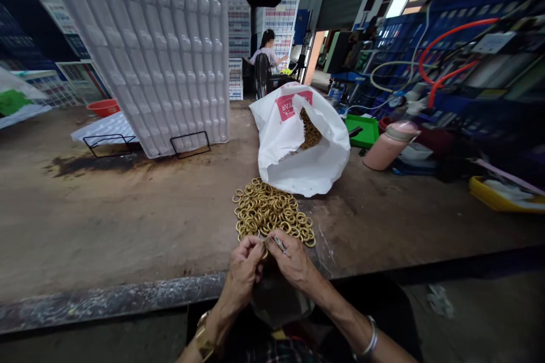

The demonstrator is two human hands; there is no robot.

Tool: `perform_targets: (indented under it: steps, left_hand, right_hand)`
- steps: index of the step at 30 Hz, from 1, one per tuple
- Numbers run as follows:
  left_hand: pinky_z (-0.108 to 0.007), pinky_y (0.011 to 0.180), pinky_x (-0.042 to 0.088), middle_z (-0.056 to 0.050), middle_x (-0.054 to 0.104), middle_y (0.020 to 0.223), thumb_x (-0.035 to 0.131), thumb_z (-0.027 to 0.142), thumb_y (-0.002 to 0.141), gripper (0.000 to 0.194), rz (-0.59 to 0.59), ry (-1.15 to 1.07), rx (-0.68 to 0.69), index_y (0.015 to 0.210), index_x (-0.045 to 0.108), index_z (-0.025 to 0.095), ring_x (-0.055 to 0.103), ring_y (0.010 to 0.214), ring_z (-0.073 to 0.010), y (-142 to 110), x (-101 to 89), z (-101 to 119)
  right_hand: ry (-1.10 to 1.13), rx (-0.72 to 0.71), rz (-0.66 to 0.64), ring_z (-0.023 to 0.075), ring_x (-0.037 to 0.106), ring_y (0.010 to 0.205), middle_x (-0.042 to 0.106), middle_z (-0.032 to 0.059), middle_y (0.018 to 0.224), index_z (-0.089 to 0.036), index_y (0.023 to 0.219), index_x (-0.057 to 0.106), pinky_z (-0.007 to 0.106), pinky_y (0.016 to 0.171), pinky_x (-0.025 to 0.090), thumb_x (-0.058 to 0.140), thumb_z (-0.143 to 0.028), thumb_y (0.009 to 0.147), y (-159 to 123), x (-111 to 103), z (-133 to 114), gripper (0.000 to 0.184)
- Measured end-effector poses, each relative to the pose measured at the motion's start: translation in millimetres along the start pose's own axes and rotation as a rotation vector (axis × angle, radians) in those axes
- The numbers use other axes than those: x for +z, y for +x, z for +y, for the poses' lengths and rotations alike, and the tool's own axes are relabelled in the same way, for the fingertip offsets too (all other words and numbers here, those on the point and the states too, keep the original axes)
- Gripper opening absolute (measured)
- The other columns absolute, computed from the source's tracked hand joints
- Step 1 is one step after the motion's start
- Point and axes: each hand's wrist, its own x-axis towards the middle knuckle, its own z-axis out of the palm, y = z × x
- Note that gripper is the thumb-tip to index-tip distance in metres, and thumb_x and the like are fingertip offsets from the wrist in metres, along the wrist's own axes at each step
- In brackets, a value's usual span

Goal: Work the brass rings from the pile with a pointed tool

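Note:
At the near edge of the table, my two hands meet just in front of a heap of brass-coloured rings [268, 210]. Pinched in the fingers of my left hand [243, 266] is one ring [265, 253], partly covered by the fingertips. My right hand [293, 261] is closed on a small silvery metal tool [280, 244], its tip close to that ring; most of the tool is hidden, so its kind is unclear. Behind the heap lies a white sack [304, 173], its torn mouth towards me and more rings inside.
Moulded plastic trays [183, 62] stand upright on wire holders [190, 144] at the left. To the right are a pink bottle [385, 150], a green tray [361, 131] and a yellow tray [502, 197]. A person [267, 57] sits in the background near stacked crates.

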Motion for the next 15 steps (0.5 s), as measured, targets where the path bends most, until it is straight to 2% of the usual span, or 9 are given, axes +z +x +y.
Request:
perform_targets:
  steps: [3, 7, 15]
  left_hand:
    - [-0.014, 0.037, 0.021, 0.008, 0.038, 0.053, 0.058, 0.049, 0.074, 0.035, -0.012, 0.032, 0.013, 0.077, 0.046, 0.017, 0.030, 0.040, -0.0024, -0.5, 0.0, 0.3]
    - [-0.013, 0.037, 0.020, 0.007, 0.041, 0.058, 0.060, 0.047, 0.073, 0.034, -0.066, -0.083, -0.040, 0.078, 0.045, 0.016, 0.031, 0.042, -0.0018, -0.9, -0.2, 2.6]
    - [-0.012, 0.035, 0.018, 0.008, 0.043, 0.056, 0.064, 0.041, 0.069, 0.035, -0.058, -0.160, -0.120, 0.085, 0.043, 0.019, 0.031, 0.038, -0.0015, 0.4, 1.7, 5.6]
  right_hand:
    - [0.014, 0.004, -0.017, 0.0092, 0.036, 0.054, 0.041, -0.0048, 0.056, -0.019, 0.062, 0.043, 0.021, 0.051, 0.029, 0.037, -0.041, 0.086, -1.3, 2.2, 1.6, 0.033]
    - [0.013, 0.019, -0.017, 0.0089, 0.037, 0.054, 0.042, -0.0047, 0.056, -0.018, 0.063, 0.045, 0.021, 0.051, 0.029, 0.038, -0.038, 0.085, -1.4, 2.9, 2.9, 0.031]
    - [0.070, -0.007, -0.001, 0.0108, 0.048, 0.063, 0.055, -0.0020, 0.070, -0.019, 0.081, 0.054, 0.021, 0.058, 0.036, 0.043, -0.030, 0.083, 1.3, -0.3, -1.8, 0.016]
